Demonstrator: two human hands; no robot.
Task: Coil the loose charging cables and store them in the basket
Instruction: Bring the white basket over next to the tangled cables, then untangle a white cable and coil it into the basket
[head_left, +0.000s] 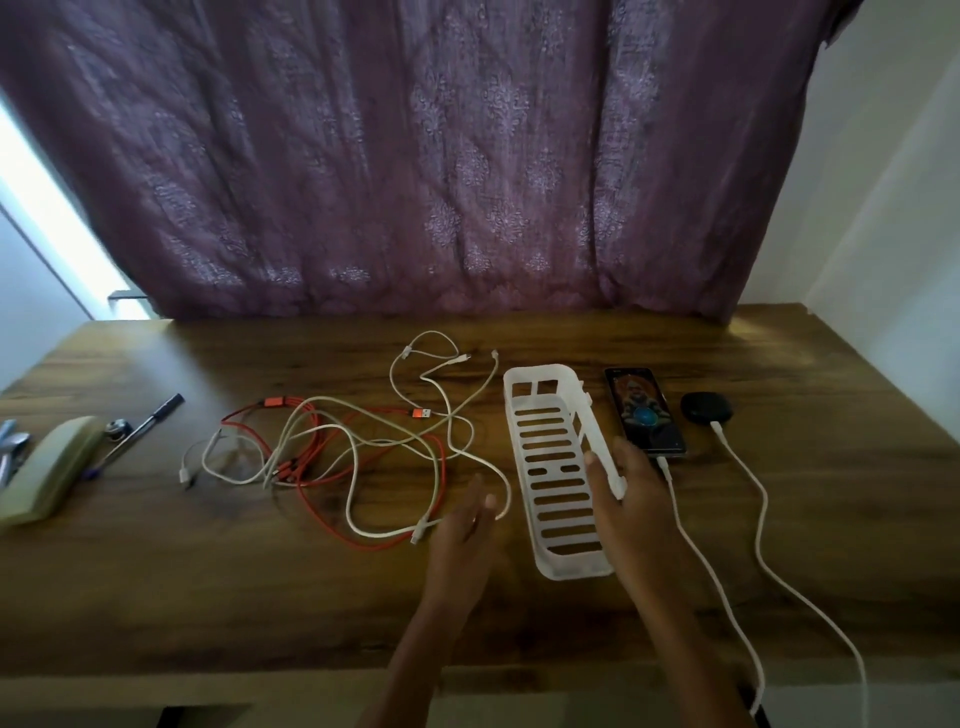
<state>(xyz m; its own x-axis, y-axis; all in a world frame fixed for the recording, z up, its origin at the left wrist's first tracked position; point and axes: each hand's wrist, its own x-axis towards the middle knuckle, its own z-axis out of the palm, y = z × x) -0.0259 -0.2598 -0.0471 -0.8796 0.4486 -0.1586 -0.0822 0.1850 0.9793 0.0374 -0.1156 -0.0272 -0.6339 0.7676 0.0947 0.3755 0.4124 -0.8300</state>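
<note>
A tangle of loose cables lies on the wooden table: white cables and a red-orange cable with an orange plug. To their right stands a long white slotted plastic basket, with nothing in it. My right hand grips the basket's right wall, thumb inside and fingers outside. My left hand hovers open just left of the basket, next to a white cable loop, holding nothing.
A phone with a lit screen lies right of the basket, plugged into a white cable. A black round device with its own white cable sits further right. A green case and pens lie far left. A purple curtain hangs behind.
</note>
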